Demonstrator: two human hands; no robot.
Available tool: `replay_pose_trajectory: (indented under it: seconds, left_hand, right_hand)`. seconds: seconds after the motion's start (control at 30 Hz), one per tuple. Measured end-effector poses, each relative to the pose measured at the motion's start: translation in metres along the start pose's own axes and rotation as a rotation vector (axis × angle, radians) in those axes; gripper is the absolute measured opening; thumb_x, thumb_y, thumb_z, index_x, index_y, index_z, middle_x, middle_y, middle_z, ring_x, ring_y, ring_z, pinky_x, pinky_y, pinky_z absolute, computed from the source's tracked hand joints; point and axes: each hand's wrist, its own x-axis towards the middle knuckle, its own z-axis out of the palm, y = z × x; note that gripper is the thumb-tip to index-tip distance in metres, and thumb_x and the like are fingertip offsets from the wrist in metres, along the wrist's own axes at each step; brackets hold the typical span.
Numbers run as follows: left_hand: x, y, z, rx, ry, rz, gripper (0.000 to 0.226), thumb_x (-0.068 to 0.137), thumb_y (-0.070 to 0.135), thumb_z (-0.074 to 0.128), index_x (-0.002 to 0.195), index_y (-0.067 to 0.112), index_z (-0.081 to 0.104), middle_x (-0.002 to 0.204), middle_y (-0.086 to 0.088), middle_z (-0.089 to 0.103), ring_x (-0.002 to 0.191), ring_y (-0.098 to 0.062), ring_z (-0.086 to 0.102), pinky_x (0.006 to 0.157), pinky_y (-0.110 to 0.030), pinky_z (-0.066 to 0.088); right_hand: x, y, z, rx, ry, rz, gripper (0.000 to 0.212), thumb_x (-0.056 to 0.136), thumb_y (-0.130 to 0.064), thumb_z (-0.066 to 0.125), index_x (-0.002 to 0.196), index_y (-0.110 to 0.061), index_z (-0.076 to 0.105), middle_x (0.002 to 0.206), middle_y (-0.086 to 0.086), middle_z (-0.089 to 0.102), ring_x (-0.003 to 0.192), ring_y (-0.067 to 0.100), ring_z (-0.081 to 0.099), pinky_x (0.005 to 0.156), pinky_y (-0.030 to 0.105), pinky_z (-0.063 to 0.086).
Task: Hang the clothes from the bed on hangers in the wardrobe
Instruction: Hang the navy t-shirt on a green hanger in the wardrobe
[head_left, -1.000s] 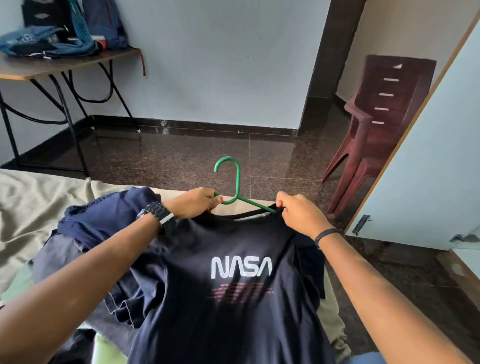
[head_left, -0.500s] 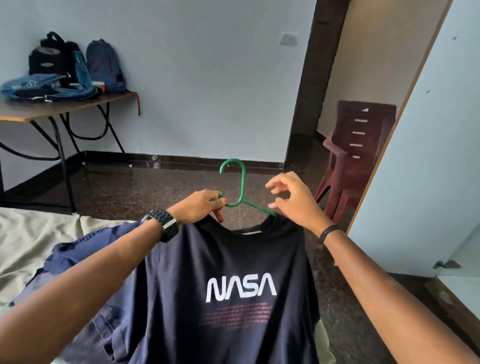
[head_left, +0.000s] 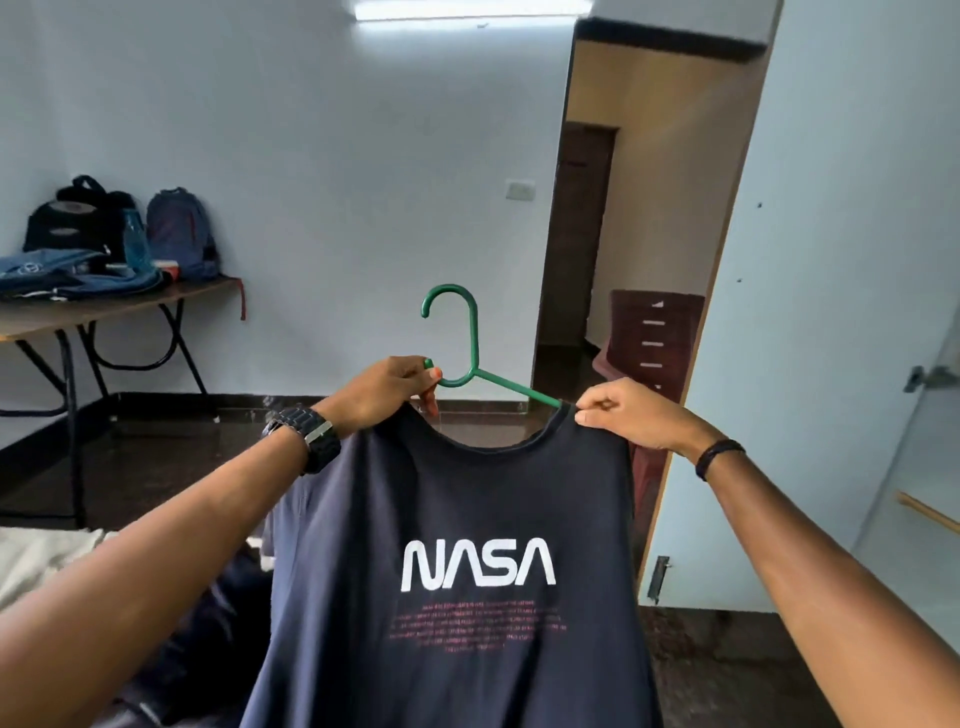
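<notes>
Left hand (head_left: 387, 392) gripping green hanger (head_left: 471, 347) and navy shirt (head_left: 457, 571) collar, right hand (head_left: 631, 415) pinching the shirt's other shoulder over the hanger arm, shirt hanging upright

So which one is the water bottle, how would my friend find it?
Look at the table against the left wall. The water bottle stands on it between a black backpack and a blue backpack. It is the only see-through teal thing there, slim and upright.
</notes>
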Motion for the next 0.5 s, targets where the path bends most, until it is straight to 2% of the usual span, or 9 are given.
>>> replay_pose_trajectory:
  seconds: [0.1,0.17,0.23,0.3,0.37,0.43,0.5]
  left_hand:
    - [0.01,0.023,-0.011,0.017,0.056,0.006,0.041,0.101,0.028,0.043,0.069,0.012,0.063,0.063,0.019,0.062,0.058,0.007,0.047,0.066,-0.018,0.034]
    - [0.016,0.038,-0.019,0.009,0.061,0.021,0.042,0.101,0.028,0.042,0.069,0.011,0.063,0.068,0.014,0.062,0.06,0.008,0.047,0.067,-0.017,0.033]
    - [0.022,0.058,-0.028,0.01,0.068,0.04,0.041,0.101,0.028,0.041,0.07,0.012,0.062,0.073,0.007,0.064,0.064,0.005,0.051,0.072,-0.021,0.035]
    - [0.029,0.076,-0.04,-0.005,0.066,0.059,0.038,0.101,0.027,0.042,0.072,0.011,0.059,0.077,0.0,0.066,0.069,-0.009,0.06,0.073,-0.023,0.041]
    - [0.037,0.094,-0.051,-0.046,0.043,0.076,0.034,0.101,0.028,0.043,0.076,0.01,0.058,0.079,-0.005,0.064,0.069,-0.022,0.065,0.07,-0.025,0.048]
    - [0.045,0.11,-0.063,-0.012,0.045,0.11,0.03,0.098,0.035,0.046,0.084,0.013,0.059,0.085,-0.003,0.064,0.075,-0.022,0.063,0.074,-0.03,0.052]
    - [0.053,0.119,-0.077,0.131,0.101,0.117,0.033,0.091,0.053,0.05,0.092,0.021,0.06,0.088,0.001,0.064,0.08,-0.017,0.059,0.08,-0.032,0.047]
  right_hand:
    - [0.002,-0.017,-0.02,-0.017,0.067,-0.033,0.021,0.096,-0.022,0.055,0.101,-0.007,0.069,0.1,0.011,0.068,0.097,0.022,0.064,0.09,0.034,0.049]
    - [0.003,-0.028,-0.034,-0.082,0.096,-0.059,0.02,0.096,-0.025,0.054,0.1,-0.011,0.069,0.098,0.011,0.069,0.096,0.025,0.065,0.092,0.042,0.05]
    - [0.003,-0.041,-0.052,-0.106,0.133,-0.078,0.02,0.096,-0.026,0.054,0.101,-0.013,0.068,0.099,0.01,0.069,0.097,0.026,0.065,0.093,0.043,0.05]
    - [-0.001,-0.053,-0.071,-0.089,0.157,-0.104,0.021,0.097,-0.023,0.054,0.104,-0.01,0.068,0.101,0.007,0.068,0.097,0.021,0.064,0.092,0.034,0.049]
    - [-0.006,-0.062,-0.089,-0.082,0.202,-0.125,0.02,0.097,-0.02,0.053,0.101,-0.007,0.068,0.096,0.003,0.067,0.089,0.013,0.061,0.081,0.02,0.045]
    - [-0.009,-0.071,-0.109,-0.103,0.303,-0.15,0.016,0.098,-0.018,0.053,0.091,-0.01,0.065,0.086,-0.004,0.063,0.077,0.005,0.056,0.068,0.008,0.039]
    - [-0.011,-0.077,-0.128,-0.133,0.411,-0.181,0.014,0.098,-0.015,0.052,0.088,-0.013,0.062,0.081,-0.007,0.059,0.073,0.003,0.053,0.063,0.004,0.037]
